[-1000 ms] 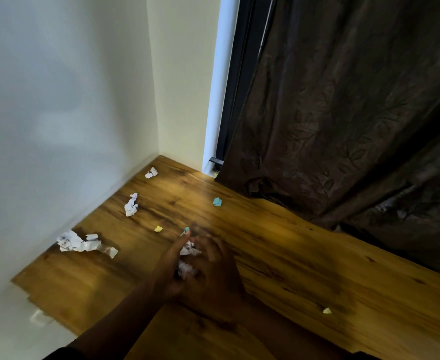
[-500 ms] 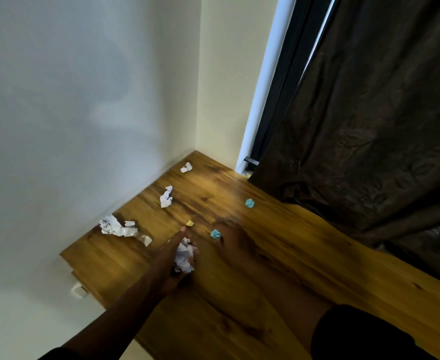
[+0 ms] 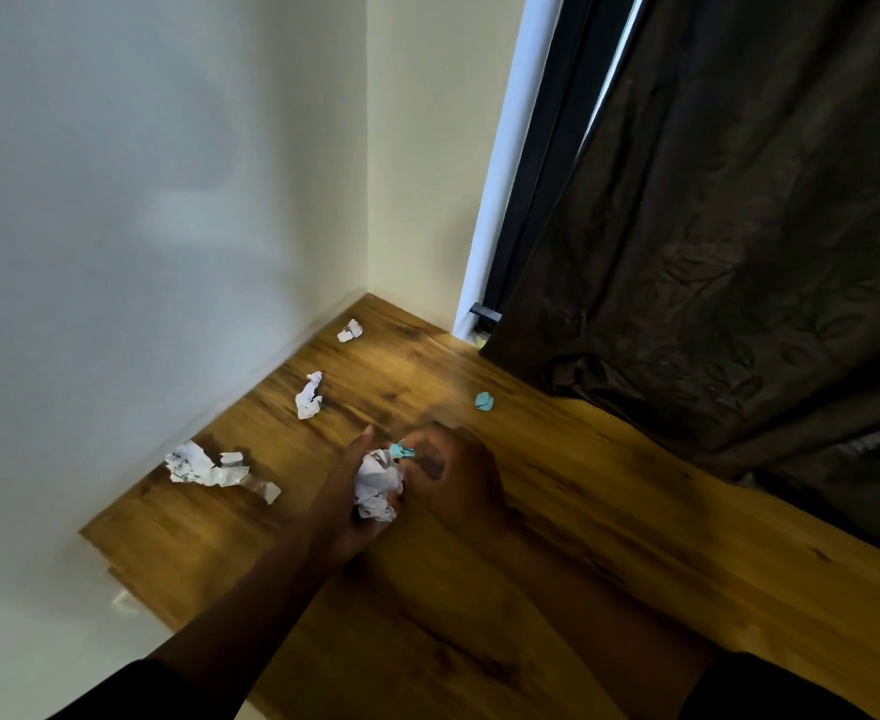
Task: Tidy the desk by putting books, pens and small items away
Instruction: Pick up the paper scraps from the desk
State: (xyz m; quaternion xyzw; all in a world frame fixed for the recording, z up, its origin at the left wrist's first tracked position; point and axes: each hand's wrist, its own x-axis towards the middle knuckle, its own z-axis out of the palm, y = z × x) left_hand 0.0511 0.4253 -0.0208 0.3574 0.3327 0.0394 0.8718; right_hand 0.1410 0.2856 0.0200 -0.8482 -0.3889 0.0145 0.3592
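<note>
Left hand: a white crumpled paper wad (image 3: pixel 378 485) is held in the cupped left hand (image 3: pixel 346 498), just above the desk (image 3: pixel 609 537) near its middle.
Right hand: a small teal scrap (image 3: pixel 402 451) is pinched at the fingertips of the right hand (image 3: pixel 453 475), touching the wad's far edge.
Loose litter: a second teal scrap (image 3: pixel 484 400) is seen further right, near the curtain (image 3: pixel 729 241); white paper pieces (image 3: pixel 204 465) (image 3: pixel 309 396) (image 3: pixel 350 330) are strewn along the left wall.
Handling: the paper is judged light, soft and compressible; scraps are best pinched from above, and the wad closed in the palm so nothing is dropped.
</note>
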